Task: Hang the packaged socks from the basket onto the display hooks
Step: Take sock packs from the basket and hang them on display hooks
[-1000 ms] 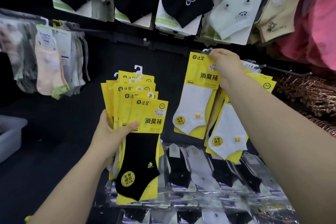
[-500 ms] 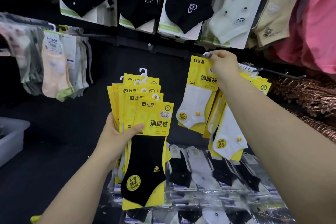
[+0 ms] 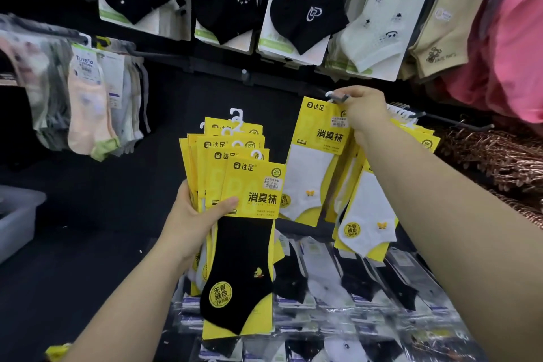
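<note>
Movement over the last second: slight only; the right hand (image 3: 364, 114) remains at the hook tip, and the left hand's load has drifted a touch toward 3 o'clock. Item: white-sock pack (image 3: 317, 161) with a yellow card header, pinched at its top corner by the right hand. Its plastic hanger (image 3: 330, 94) sits at the tip of the display hook (image 3: 340, 98), at 1 o'clock from the stack; whether the loop is already over the prong cannot be told. Stock in hand: stack of yellow packs (image 3: 244, 185), black sock foremost, gripped by the left hand (image 3: 194, 220) with the thumb across the front card. Already up: hung packs (image 3: 370, 214) at 3 o'clock. Grey bin (image 3: 17, 214) at 9 o'clock. Handling, judged: light and flat, with stiffish card and a soft sock. The glossy fronts may slide when fanned, so clamp the stack mid-card. Take single packs by the header, just beneath the hanger, leaving the loop free.
</note>
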The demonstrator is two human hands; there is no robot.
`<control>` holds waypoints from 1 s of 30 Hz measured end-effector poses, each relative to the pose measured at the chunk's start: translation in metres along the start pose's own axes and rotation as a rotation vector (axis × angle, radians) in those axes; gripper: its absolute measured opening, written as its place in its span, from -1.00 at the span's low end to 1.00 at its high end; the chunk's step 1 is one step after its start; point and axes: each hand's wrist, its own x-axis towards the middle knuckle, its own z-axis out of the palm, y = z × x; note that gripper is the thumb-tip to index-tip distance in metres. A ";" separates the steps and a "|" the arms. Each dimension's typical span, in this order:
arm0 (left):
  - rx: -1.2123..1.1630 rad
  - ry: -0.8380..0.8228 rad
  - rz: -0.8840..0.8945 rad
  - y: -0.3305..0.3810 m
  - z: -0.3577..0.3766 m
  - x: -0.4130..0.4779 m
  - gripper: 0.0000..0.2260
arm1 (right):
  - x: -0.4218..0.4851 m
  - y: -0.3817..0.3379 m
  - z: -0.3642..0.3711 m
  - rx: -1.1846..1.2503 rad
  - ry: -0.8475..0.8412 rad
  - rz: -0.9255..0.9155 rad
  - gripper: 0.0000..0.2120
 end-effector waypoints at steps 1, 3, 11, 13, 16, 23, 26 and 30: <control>-0.008 -0.002 -0.003 0.001 0.000 0.000 -0.35 | 0.002 0.000 0.003 -0.015 0.035 -0.004 -0.86; -0.023 -0.006 -0.006 0.002 0.000 -0.001 -0.35 | 0.001 0.002 0.005 -0.065 0.095 -0.036 -0.76; -0.112 -0.033 -0.048 0.004 0.003 -0.005 -0.39 | -0.106 0.031 0.016 -0.120 -0.064 -0.222 -0.72; -0.131 -0.047 -0.052 0.003 0.007 -0.007 -0.36 | -0.127 0.032 0.028 -0.182 -0.316 -0.127 -0.73; -0.132 -0.068 -0.045 0.003 0.013 -0.011 -0.31 | -0.131 0.030 0.035 -0.213 -0.392 -0.013 -0.64; -0.111 -0.013 0.001 0.000 0.012 -0.011 -0.46 | -0.111 0.038 0.013 0.059 -0.363 0.109 -0.90; -0.057 0.030 0.053 -0.003 0.008 -0.007 -0.51 | -0.099 0.035 -0.002 0.112 -0.168 0.110 -0.91; 0.030 0.069 0.108 -0.005 0.000 -0.002 -0.56 | -0.073 0.021 -0.015 0.165 0.057 0.071 -0.89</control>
